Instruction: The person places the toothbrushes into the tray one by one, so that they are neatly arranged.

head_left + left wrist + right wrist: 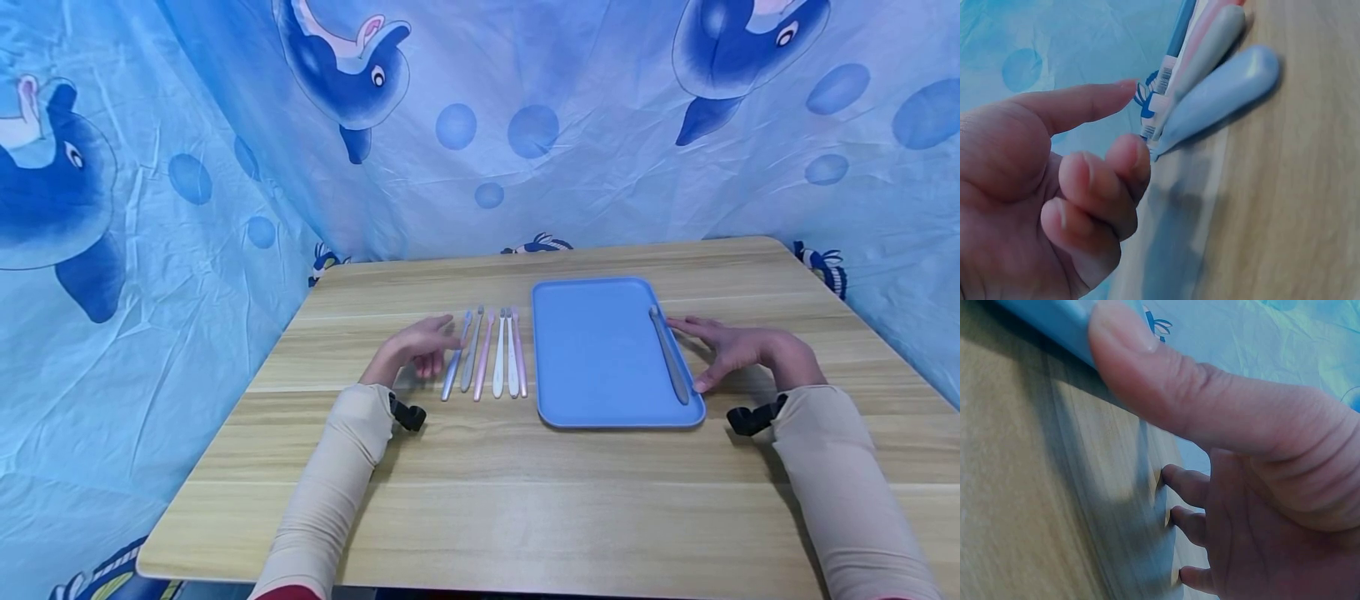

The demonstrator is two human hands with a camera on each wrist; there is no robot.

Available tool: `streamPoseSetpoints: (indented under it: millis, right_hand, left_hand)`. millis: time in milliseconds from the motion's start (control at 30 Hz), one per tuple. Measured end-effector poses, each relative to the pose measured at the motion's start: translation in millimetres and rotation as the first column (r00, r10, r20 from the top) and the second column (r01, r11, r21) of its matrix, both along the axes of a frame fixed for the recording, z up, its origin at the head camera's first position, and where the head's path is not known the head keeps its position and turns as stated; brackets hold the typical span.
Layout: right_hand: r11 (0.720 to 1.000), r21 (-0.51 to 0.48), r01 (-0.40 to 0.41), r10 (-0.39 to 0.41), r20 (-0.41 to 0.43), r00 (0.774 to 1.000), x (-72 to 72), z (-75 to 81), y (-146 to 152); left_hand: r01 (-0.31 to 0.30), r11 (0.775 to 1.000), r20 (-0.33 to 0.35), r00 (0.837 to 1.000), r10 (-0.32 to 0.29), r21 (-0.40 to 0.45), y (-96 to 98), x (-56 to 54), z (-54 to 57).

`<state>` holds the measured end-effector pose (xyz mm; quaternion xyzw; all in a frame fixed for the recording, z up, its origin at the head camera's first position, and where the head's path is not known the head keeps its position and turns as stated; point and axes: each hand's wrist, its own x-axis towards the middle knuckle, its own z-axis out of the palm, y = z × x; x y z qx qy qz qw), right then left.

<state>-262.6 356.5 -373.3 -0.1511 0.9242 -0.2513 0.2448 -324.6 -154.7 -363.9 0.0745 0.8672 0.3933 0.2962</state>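
Note:
Several slim toothbrushes (483, 354) in blue, grey, pink and white lie side by side on the table, handles toward me. My left hand (429, 342) hovers beside the leftmost, blue toothbrush (1225, 97), some fingers bent and holding nothing; whether it touches the handle I cannot tell. A blue tray (600, 350) lies right of the row, with one dark grey toothbrush (669, 357) along its right side. At the tray's right edge is my right hand (738, 350). Its thumb (1147, 369) rests against the rim, the other fingers spread, tips low near the table.
The wooden table (480, 500) has rounded corners. Behind it and to the left hangs a blue curtain (420, 192) with printed dolphins. A small black camera is strapped at each wrist.

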Motion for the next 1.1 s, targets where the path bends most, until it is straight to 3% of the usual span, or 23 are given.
streamPoseSetpoints:
  millis: [233,767,1100]
  right_hand:
    - [1.000,-0.003,0.003,-0.003,0.004,1.000,0.5,1.2,-0.9]
    - [1.000,0.004,0.008,-0.008,0.004,1.000,1.7,1.6,-1.6]
    - [1.000,0.006,-0.002,0.002,-0.008,1.000,1.5,1.8,-1.6]
  left_hand:
    - [0.071,0.996,0.033,0.997,-0.069,-0.057,-2.2,0.5,-1.6]
    - [0.111,0.988,0.079,0.992,-0.103,-0.103,-3.4,2.7,-2.3]
    - [0.100,0.988,0.087,0.992,-0.090,-0.116,-1.6,2.1,-2.8]
